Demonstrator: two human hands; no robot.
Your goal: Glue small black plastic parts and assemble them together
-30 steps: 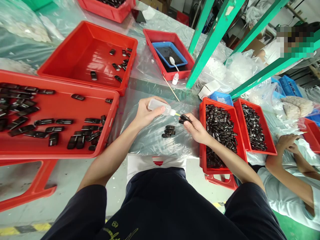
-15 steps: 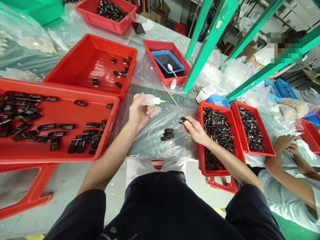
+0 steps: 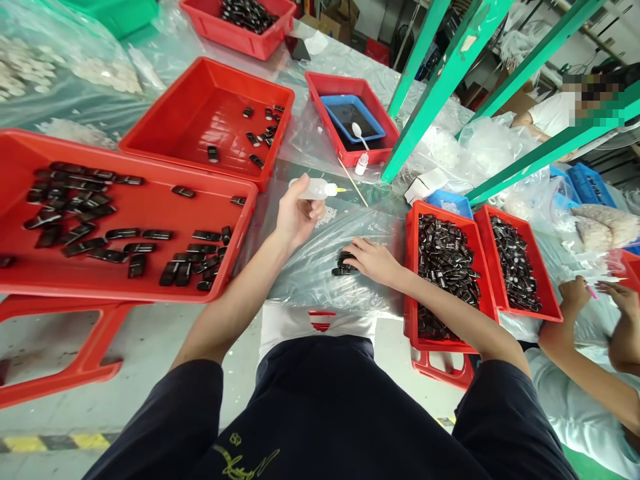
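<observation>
Clear plastic sheeting (image 3: 310,283) covers the bench between the trays. The squeeze bottle (image 3: 314,189) is held in the left hand (image 3: 296,217), raised above the sheeting on the far side of the right hand. The fingers are wrapped around its body and the yellow nozzle is pointed right.

The right hand (image 3: 374,260) is laid palm down on the small stack of black parts (image 3: 341,265), which lies on the sheeting just left of the full red bin (image 3: 411,267). The fingers are held close together and bent over the stack; whether a part is pinched cannot be told. A large red tray (image 3: 150,288) of laid-out black parts stands to the left.

Risks:
- The stack is loose and rests on slippery film, so it could be scattered by a sideways push of the fingers.
- If the bottle is squeezed while held level, liquid could be dripped onto the sheeting or the stack.
</observation>
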